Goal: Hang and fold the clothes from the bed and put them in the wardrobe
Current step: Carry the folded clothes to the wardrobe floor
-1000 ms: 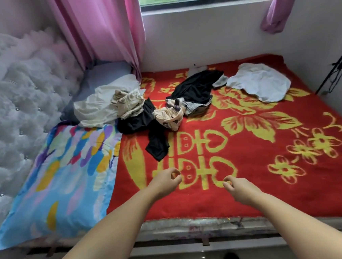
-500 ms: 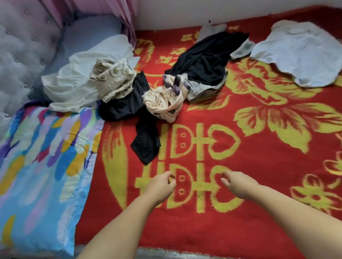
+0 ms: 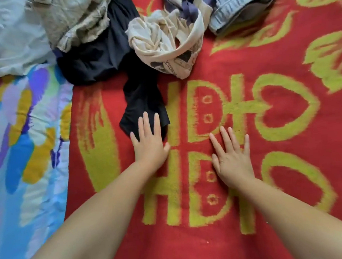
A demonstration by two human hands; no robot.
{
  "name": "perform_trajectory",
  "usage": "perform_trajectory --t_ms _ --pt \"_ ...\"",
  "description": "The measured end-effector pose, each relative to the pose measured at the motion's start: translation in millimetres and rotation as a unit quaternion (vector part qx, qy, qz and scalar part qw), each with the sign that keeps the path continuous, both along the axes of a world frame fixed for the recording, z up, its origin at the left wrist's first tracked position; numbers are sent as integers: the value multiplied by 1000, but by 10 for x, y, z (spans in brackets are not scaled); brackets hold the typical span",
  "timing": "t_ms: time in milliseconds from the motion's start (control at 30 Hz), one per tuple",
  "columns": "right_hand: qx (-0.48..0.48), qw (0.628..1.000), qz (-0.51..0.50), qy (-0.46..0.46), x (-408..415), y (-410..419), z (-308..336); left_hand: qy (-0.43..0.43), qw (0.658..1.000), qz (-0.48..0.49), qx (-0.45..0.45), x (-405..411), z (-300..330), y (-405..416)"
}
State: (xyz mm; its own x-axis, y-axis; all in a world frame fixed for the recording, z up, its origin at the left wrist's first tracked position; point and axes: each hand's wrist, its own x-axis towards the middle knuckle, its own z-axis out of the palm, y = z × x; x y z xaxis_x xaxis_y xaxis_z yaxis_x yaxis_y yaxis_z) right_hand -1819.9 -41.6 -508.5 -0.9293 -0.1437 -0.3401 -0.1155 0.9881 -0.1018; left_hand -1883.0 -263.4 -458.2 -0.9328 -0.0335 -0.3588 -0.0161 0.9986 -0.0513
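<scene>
L hand [image 3: 149, 145] is lying flat, fingers straight, on the black garment's [image 3: 142, 98] near end on the red blanket [image 3: 197, 247], w/ yellow double-happiness character. R hand [image 3: 233, 159] is resting flat, gripping nothing.

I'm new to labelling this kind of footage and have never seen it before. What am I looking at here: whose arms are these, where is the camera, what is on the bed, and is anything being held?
There is no machine: the arms belong to a person wearing a wide-angle camera on the head, looking down at their own hands. The one picture is that head view. The left hand lies with straight fingers on the end of a black garment. The right hand is spread flat over the red blanket with yellow patterns. Neither hand grips anything. Above lie more clothes: a crumpled cream garment, a beige one, and a denim piece. A colourful pillow sits at the left.
</scene>
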Motion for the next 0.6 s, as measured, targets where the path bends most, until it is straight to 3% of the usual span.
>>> perform_trajectory --t_ms 100,167,267,433,600 --pt "-30 996 -20 77 26 -40 -113 20 999 -28 -38 -236 -181 -16" --pt "-35 997 -22 72 7 -69 -131 51 997 -39 -41 -402 -201 -89" --pt "-11 1000 -17 19 69 -58 -163 12 998 11 54 -516 -115 -237" --pt "-30 994 4 -104 -80 43 -57 -64 991 26 113 -71 191 -68" --pt "-5 962 91 -257 -333 78 642 -118 972 73 190 467 791 345"
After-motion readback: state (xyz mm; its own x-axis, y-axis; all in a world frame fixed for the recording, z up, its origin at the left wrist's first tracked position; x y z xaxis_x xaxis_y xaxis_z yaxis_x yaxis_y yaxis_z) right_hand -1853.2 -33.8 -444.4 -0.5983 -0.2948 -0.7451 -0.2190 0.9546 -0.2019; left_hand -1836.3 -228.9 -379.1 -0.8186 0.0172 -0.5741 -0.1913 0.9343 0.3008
